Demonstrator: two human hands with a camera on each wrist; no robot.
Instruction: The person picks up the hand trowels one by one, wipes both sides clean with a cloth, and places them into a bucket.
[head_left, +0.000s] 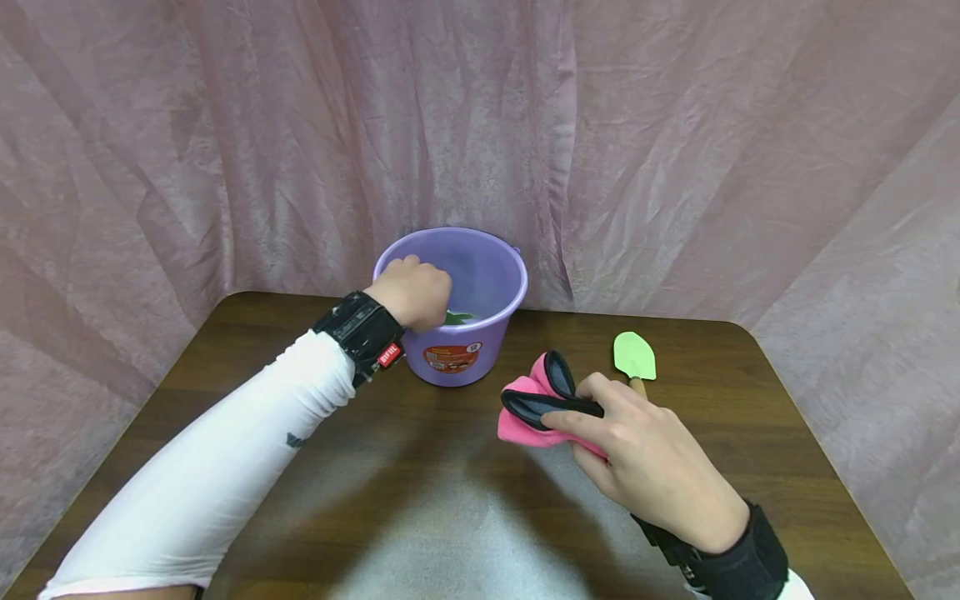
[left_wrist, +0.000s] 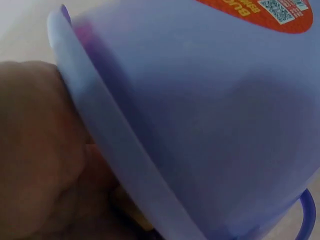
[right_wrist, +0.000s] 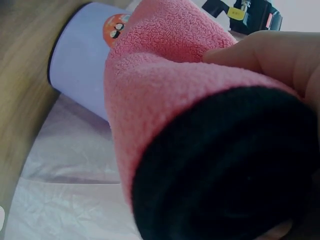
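Observation:
My left hand (head_left: pixel 417 292) reaches over the near left rim of a purple bucket (head_left: pixel 491 337), its fingers down inside and hidden. Beside it in the bucket shows a bit of something green (head_left: pixel 457 318); whether the hand holds it cannot be told. In the left wrist view the hand (left_wrist: pixel 35 150) is dark behind the bucket's rim (left_wrist: pixel 107 120). My right hand (head_left: pixel 652 454) grips a folded pink cloth (head_left: pixel 525 429) with black edging, above the table to the right of the bucket. Fluffy pink pile shows close up on the cloth (right_wrist: pixel 165 90) in the right wrist view.
A spatula (head_left: pixel 634 356) with a light green head lies on the brown wooden table (head_left: pixel 720 400), its handle partly hidden by the right hand. An orange label (head_left: pixel 452 358) is on the bucket's front. A pinkish curtain (head_left: pixel 480 125) hangs behind the table.

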